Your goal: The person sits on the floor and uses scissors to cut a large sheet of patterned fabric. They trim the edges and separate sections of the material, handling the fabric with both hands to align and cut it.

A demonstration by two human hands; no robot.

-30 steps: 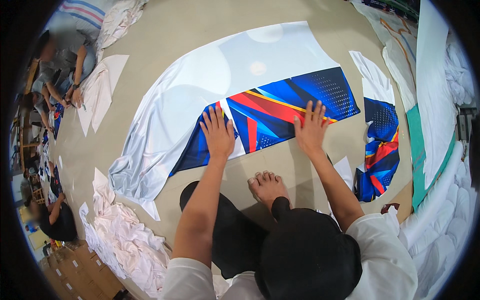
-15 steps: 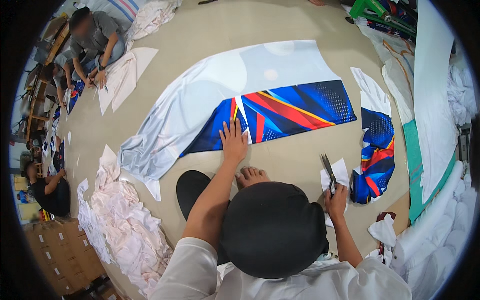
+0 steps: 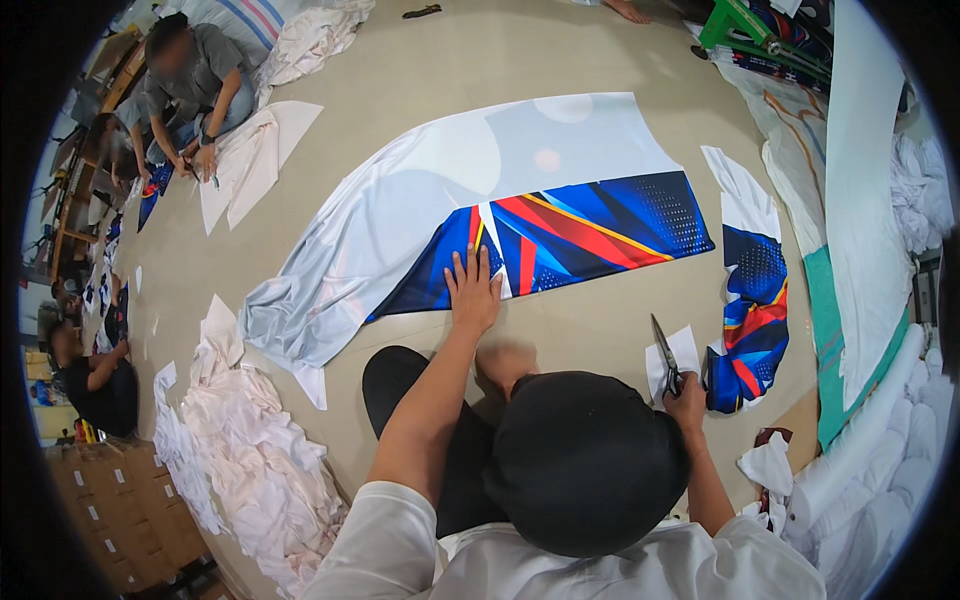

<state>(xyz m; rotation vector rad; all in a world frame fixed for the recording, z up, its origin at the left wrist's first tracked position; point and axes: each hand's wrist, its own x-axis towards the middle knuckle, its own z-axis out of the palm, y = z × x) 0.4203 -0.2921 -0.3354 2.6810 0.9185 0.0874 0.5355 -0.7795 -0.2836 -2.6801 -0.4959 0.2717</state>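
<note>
While holding dark scissors (image 3: 664, 352) in the right hand (image 3: 686, 402), points the blades toward 11 o'clock, over a white scrap (image 3: 686, 348) on the floor (image 3: 600, 325). Has the right fingers curled about the handles; cannot tell the gap, if any, between the blades. At 10 o'clock from that grip, rests the left hand (image 3: 473, 300) palm down, with fingers spread and gripping nothing, on the near edge of the printed cloth (image 3: 610, 225), just beside its white strip (image 3: 488, 225). Has that cloth at about 11 o'clock from the scissors' tips, across bare floor, with its long axis roughly from 8 to 2 o'clock; nearer, and touched, with the left hand only. Shows pale cloth (image 3: 400, 200) beyond, from 9 round to 1 o'clock. Compared with a second earlier, has the right hand off the printed cloth and on the scissors; keeps the left beside the strip.
</note>
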